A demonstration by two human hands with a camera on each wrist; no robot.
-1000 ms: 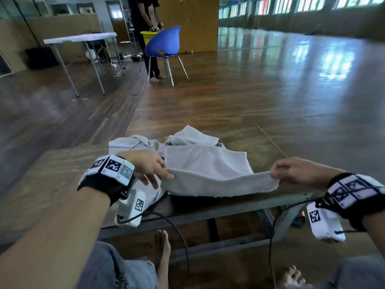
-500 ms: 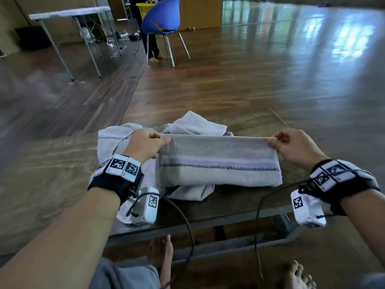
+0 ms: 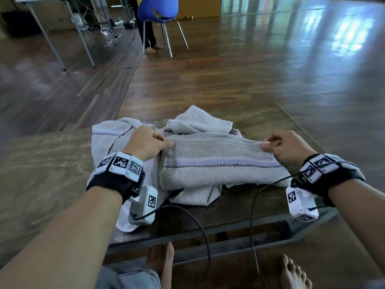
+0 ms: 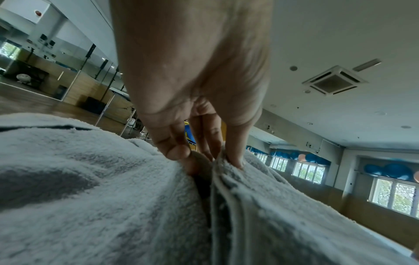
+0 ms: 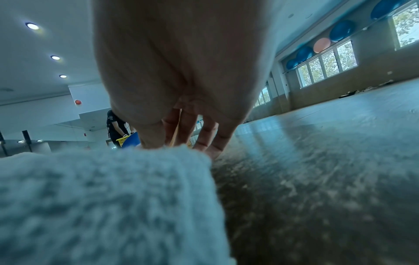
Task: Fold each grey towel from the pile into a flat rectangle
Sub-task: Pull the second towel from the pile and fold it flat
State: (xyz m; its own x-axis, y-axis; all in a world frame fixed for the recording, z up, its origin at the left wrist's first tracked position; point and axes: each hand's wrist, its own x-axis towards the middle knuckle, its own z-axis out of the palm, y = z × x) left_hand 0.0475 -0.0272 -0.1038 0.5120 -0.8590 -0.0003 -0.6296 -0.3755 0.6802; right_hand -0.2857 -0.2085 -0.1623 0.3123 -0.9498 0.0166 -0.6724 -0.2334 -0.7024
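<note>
A grey towel [image 3: 218, 163] with a purple and black stripe lies folded over on the low wooden table [image 3: 260, 205], on top of a pile of lighter grey towels [image 3: 116, 136]. My left hand [image 3: 164, 142] pinches its far left corner, thumb on top; the left wrist view shows the fingers [image 4: 233, 156] clamped on the towel's folded edge [image 4: 226, 179]. My right hand [image 3: 268, 144] pinches the far right corner. In the right wrist view the fingers [image 5: 211, 141] curl at the towel's end [image 5: 113, 188] beside the bare tabletop [image 5: 317, 179].
More crumpled towels [image 3: 200, 122] lie behind the folded one. The table's right edge [image 3: 295, 122] runs close to my right hand. Cables [image 3: 198, 222] trail off the front edge. A blue chair [image 3: 158, 9] with a person behind it and a white table stand far off.
Both hands carried the towel's near edge up and over to the far side, folding it in half; the striped face is now on top and the towel has settled onto the pile.
</note>
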